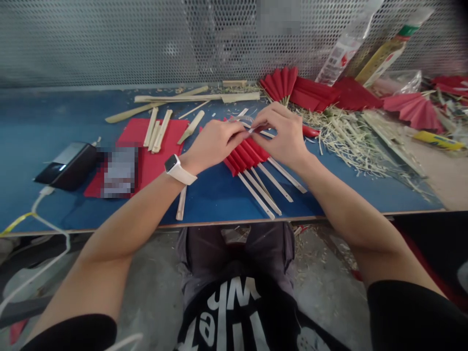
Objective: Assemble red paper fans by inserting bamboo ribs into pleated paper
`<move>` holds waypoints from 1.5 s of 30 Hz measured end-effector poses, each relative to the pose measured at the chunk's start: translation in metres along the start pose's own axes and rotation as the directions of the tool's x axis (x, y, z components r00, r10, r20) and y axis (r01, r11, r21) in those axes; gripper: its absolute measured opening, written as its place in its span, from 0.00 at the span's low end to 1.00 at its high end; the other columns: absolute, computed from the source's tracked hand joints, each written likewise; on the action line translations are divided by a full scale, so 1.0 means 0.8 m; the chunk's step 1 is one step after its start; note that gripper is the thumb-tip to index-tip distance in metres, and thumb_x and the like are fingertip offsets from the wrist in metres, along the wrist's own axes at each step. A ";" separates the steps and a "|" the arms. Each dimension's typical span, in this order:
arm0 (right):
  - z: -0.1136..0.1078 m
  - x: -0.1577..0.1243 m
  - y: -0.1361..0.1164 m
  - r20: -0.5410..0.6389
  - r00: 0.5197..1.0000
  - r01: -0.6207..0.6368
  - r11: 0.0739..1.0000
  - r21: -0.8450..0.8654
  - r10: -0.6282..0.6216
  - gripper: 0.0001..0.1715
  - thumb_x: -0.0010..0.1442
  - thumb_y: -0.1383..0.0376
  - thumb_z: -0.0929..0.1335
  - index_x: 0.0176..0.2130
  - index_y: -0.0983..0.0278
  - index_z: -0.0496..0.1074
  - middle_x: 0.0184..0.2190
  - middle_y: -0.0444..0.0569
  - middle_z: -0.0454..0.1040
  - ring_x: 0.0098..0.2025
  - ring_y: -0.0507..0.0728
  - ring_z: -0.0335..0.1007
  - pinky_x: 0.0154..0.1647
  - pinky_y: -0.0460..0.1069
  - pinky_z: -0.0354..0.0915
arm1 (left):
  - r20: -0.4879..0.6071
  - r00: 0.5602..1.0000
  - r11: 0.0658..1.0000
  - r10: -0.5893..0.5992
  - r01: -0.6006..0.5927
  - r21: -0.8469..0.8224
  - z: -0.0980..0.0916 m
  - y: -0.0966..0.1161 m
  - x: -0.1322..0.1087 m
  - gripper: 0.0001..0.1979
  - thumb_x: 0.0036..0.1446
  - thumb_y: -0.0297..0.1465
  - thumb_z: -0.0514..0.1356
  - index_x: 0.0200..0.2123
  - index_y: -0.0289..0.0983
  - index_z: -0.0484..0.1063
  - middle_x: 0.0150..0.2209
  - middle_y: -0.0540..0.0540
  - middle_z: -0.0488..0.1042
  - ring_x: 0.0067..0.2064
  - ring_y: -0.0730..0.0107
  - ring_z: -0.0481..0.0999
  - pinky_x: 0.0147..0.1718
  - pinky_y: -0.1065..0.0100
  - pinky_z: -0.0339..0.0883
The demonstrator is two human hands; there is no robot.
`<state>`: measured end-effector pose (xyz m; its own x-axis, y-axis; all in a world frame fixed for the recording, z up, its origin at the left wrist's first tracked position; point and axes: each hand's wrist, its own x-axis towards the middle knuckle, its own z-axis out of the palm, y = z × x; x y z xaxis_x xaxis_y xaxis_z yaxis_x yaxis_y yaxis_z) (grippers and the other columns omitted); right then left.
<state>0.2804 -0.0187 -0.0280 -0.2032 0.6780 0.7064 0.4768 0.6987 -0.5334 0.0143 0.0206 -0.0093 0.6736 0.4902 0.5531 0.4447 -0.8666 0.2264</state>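
Observation:
Over the middle of the table, my left hand and my right hand meet fingertip to fingertip, both closed in a pinch. Between them shows a thin, whitish, see-through strip, too small to tell its exact kind. Just under my hands lies a pleated red paper fan, with several pale bamboo sticks reaching from its folds toward the table's front edge. My fingers hide the far part of the fan. A single bamboo stick lies below my left wrist.
Short bamboo pieces and a phone rest on red paper. A black device with a white cable is at left. A folded red fan, shavings, two bottles and a yellow tube lie right.

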 end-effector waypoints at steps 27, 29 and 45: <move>0.026 -0.008 -0.011 -0.158 0.987 -0.027 0.996 0.083 0.040 0.21 0.84 0.43 0.81 0.45 0.54 0.86 0.43 0.47 0.86 0.43 0.60 0.85 0.47 0.58 0.86 | -0.220 0.966 0.986 -0.134 0.151 0.064 0.017 0.021 -0.009 0.17 0.92 0.38 0.61 0.46 0.45 0.85 0.44 0.41 0.91 0.55 0.42 0.89 0.67 0.37 0.78; 0.029 -0.010 -0.010 -0.183 0.982 -0.029 0.995 0.094 0.046 0.19 0.85 0.43 0.80 0.47 0.53 0.87 0.43 0.47 0.87 0.43 0.60 0.86 0.47 0.58 0.86 | -0.238 0.963 0.988 -0.123 0.141 0.058 0.016 0.023 -0.009 0.17 0.93 0.38 0.61 0.46 0.46 0.85 0.44 0.41 0.91 0.54 0.42 0.89 0.66 0.37 0.79; 0.023 -0.009 -0.004 -0.116 0.993 -0.001 1.000 0.027 0.004 0.13 0.82 0.48 0.81 0.50 0.52 0.85 0.51 0.52 0.86 0.58 0.67 0.87 0.61 0.66 0.89 | -0.242 0.968 0.988 -0.066 0.097 0.119 0.024 0.018 -0.014 0.13 0.94 0.37 0.60 0.55 0.45 0.86 0.48 0.40 0.90 0.62 0.40 0.89 0.69 0.35 0.78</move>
<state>0.2645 -0.0213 -0.0397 -0.1003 0.6496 0.7536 0.4535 0.7040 -0.5465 0.0242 0.0041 -0.0277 0.4801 0.5092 0.7143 0.5751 -0.7976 0.1820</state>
